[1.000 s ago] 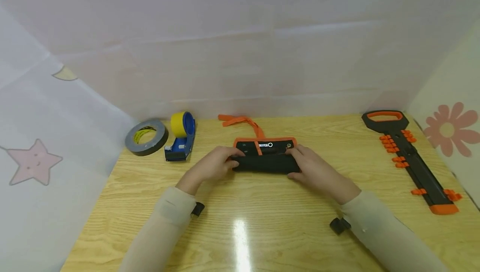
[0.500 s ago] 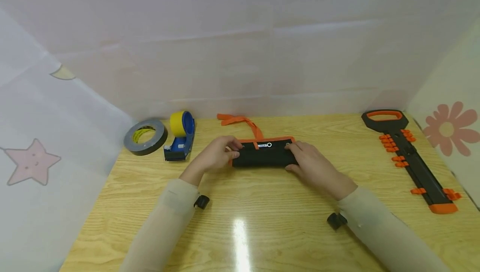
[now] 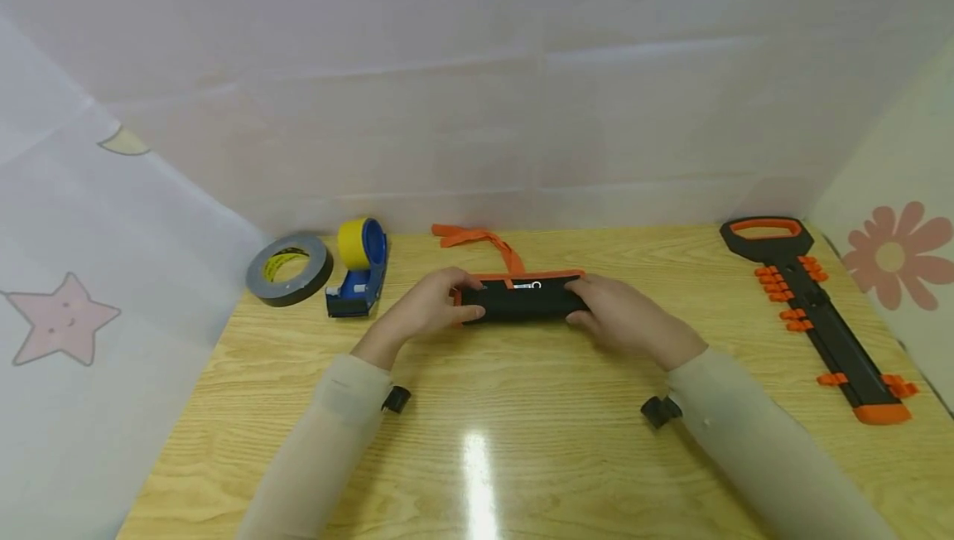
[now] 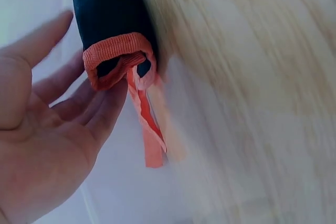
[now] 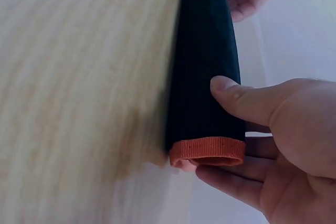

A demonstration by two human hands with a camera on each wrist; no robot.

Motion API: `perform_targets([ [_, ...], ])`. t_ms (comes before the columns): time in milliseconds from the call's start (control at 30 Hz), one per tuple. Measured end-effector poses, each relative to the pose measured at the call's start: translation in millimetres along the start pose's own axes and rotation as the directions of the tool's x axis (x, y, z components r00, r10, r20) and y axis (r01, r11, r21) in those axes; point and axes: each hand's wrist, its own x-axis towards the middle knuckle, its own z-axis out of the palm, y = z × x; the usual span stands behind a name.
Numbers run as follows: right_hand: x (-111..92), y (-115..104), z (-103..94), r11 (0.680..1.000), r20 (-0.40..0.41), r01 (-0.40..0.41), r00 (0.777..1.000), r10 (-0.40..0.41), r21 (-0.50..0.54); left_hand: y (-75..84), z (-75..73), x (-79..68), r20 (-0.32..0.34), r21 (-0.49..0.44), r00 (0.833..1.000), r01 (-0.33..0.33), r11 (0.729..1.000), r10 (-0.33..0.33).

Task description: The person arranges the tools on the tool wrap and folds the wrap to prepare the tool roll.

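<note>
A black fabric tool roll (image 3: pixel 531 306) with orange edging lies partly rolled up on the wooden table. Its far strip still shows flat, with the ring end of a wrench (image 3: pixel 535 286) in it. Orange tie straps (image 3: pixel 477 237) trail from its far edge. My left hand (image 3: pixel 426 306) holds the left end, thumb on the near side and fingers behind; in the left wrist view, its fingers (image 4: pixel 107 108) lie at the orange-trimmed end. At the other end, my right hand (image 3: pixel 624 316) grips the roll, its thumb (image 5: pixel 236 98) pressed on the black cloth.
Back left, a grey tape roll (image 3: pixel 316 277) lies beside a blue tape dispenser (image 3: pixel 350 305) loaded with yellow tape (image 3: pixel 353 244). A long black holder (image 3: pixel 835 329) with orange clips and a handle lies along the right side. A white draped backdrop (image 3: pixel 402 142) rises behind the table.
The near rolled part has moved away from me and covers more of the flat strip. Both hands have moved slightly forward with it; the other things stay put.
</note>
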Motion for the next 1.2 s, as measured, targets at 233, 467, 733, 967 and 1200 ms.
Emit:
perform_targets([
  [233,12.0,13.5,-7.9,0.994,0.053,0.016,0.998,-0.022,0.104,-2.3,-1.2,-2.8,0.095,0.060,0.992,-0.084,0.995,0.078],
  [467,20.2,31.5,-8.5,0.980,0.079,0.042,0.995,-0.059,0.195,-6.5,-2.7,0.3,0.082,0.024,0.996,-0.045,0.999,0.043],
  [733,25.0,39.3,-7.6,0.974,0.048,0.012,0.999,-0.024,0.227,-3.0,-7.3,6.2,0.052,0.027,0.998,-0.030,0.999,0.028],
  [967,32.3,43.2,-7.5,0.957,0.031,-0.050,0.999,0.043,0.286,-2.1,-10.0,18.4,0.060,0.056,0.998,0.009,0.998,-0.012],
  [1200,43.0,45.4,-4.6,0.950,0.038,-0.083,0.996,0.075,0.301,-2.9,-5.6,26.5,0.022,0.065,0.998,0.054,0.996,-0.056],
])
